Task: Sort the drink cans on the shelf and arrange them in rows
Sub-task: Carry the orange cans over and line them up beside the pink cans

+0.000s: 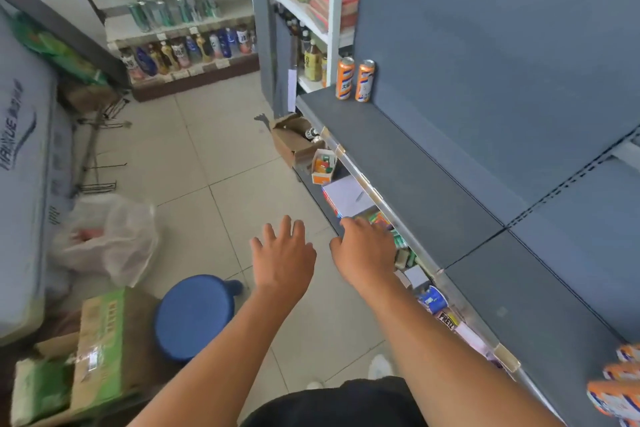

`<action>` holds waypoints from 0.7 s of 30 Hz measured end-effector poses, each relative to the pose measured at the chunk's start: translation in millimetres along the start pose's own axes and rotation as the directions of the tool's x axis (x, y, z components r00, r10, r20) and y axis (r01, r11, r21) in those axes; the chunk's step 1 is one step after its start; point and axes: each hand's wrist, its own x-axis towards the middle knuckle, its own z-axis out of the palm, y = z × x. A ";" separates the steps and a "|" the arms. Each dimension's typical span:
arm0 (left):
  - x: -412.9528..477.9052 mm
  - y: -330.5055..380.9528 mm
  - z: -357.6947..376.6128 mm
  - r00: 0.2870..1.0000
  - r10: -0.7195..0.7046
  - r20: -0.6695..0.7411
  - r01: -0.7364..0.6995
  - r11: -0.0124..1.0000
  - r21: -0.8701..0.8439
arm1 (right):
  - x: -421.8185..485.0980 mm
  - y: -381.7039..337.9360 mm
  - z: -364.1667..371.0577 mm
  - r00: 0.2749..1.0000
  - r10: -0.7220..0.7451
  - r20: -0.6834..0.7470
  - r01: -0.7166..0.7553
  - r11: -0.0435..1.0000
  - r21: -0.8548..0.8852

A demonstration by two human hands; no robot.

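Two orange drink cans (355, 79) stand upright side by side at the far end of the grey shelf (408, 163), well above both empty hands; left hand (284, 258) and right hand (363, 253) spread open at lower centre, and more orange cans (620, 388) lie at the lower right edge.

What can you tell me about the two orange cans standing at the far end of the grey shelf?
The two orange cans are tall and slim, orange with white and dark blue label patches and silvery tops. They look like metal. Both stand upright, side by side, at the far end of the grey shelf, close to its back panel. Nothing touches them but the shelf; whether they touch each other is unclear.
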 end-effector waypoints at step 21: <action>266.7 -50.5 -35.6 0.982 -0.183 0.048 0.183 0.983 0.001 | 298.5 -53.0 -14.8 0.991 -0.084 0.101 0.087 0.996 -0.031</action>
